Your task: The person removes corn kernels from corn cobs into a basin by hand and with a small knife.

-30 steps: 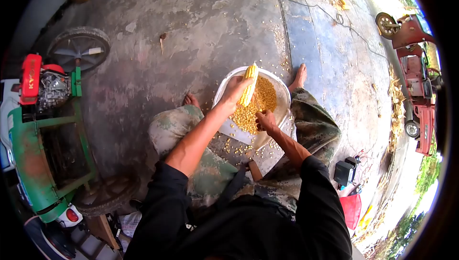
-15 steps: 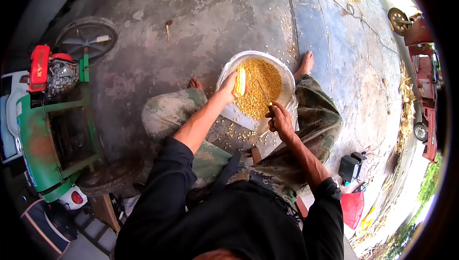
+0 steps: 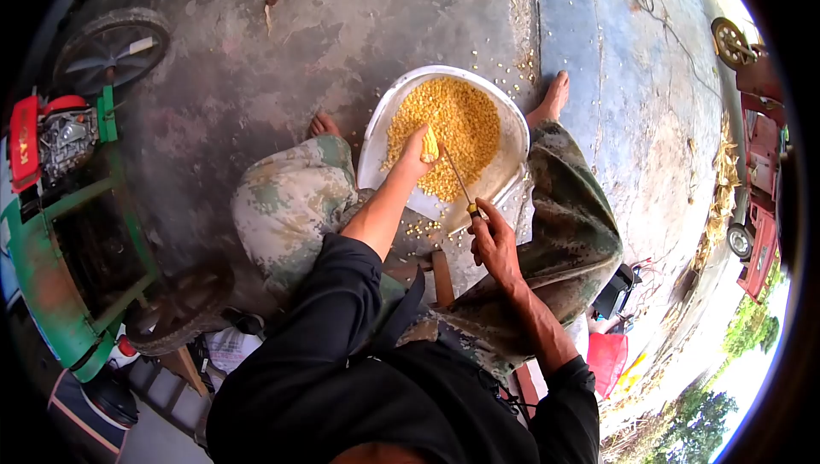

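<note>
Clearly, the left hand grips a plump yellow corn cob over the white basin of loose kernels. At the basin's near right edge, the right hand clasps a screwdriver, its slim shaft slanting forward and left towards the cob; tip contact is unclear.

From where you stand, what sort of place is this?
Likely a farmyard or open-sided farm shed: a basin of loose corn kernels, a green machine with a red engine, and corn husks along the concrete floor.
</note>
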A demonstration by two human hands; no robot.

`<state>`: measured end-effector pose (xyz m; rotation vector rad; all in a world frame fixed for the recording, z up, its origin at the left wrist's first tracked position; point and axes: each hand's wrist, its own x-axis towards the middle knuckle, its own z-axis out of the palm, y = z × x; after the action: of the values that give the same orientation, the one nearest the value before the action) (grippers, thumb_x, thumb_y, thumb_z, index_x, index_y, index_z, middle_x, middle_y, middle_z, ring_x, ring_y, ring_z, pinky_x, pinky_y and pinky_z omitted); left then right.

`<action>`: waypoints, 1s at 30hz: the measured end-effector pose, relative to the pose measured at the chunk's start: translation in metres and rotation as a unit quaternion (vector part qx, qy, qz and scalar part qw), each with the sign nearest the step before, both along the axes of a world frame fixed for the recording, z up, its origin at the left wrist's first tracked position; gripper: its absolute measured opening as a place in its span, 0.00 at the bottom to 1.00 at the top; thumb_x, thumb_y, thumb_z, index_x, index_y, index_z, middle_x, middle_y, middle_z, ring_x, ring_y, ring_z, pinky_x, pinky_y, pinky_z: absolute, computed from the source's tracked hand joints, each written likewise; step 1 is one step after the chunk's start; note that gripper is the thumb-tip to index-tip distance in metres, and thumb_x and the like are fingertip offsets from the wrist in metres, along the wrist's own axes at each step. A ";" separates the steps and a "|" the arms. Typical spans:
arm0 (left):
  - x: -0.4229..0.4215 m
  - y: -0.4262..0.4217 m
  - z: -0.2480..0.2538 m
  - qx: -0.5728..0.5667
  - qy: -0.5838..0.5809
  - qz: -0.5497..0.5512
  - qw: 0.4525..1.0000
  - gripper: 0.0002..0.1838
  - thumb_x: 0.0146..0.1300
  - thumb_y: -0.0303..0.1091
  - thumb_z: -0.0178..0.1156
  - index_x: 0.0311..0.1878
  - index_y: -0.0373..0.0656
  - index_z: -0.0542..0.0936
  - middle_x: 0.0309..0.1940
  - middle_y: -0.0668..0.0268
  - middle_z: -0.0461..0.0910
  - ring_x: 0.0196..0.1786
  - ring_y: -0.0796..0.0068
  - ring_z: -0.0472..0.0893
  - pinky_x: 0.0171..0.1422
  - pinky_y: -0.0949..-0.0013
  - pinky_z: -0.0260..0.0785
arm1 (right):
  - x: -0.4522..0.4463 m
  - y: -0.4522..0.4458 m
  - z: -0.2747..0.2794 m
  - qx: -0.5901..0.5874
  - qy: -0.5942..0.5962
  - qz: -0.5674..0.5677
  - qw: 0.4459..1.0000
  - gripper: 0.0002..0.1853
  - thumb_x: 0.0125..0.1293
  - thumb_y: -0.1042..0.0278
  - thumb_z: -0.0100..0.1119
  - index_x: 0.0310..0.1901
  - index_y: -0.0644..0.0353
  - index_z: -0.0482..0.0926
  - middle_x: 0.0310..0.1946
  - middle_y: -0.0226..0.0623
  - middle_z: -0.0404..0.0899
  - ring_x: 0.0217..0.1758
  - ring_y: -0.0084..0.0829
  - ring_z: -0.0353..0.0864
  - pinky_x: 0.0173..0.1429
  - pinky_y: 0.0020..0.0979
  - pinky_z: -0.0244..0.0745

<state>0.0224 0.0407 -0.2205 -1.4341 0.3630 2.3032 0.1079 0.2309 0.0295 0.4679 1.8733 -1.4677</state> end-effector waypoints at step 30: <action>-0.021 0.014 -0.004 0.061 -0.072 0.086 0.992 0.22 0.70 0.58 0.48 0.44 0.47 0.73 0.31 0.63 0.76 0.27 0.67 0.77 0.29 0.64 0.75 | 0.005 -0.007 -0.018 0.062 0.077 0.066 0.993 0.21 0.74 0.65 0.51 0.66 0.58 0.70 0.28 0.29 0.76 0.21 0.14 0.66 0.24 0.21 0.63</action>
<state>0.0012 0.0542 -0.2249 -1.6141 0.0570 2.2910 0.1131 0.2236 0.0113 0.2884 2.0839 -1.3390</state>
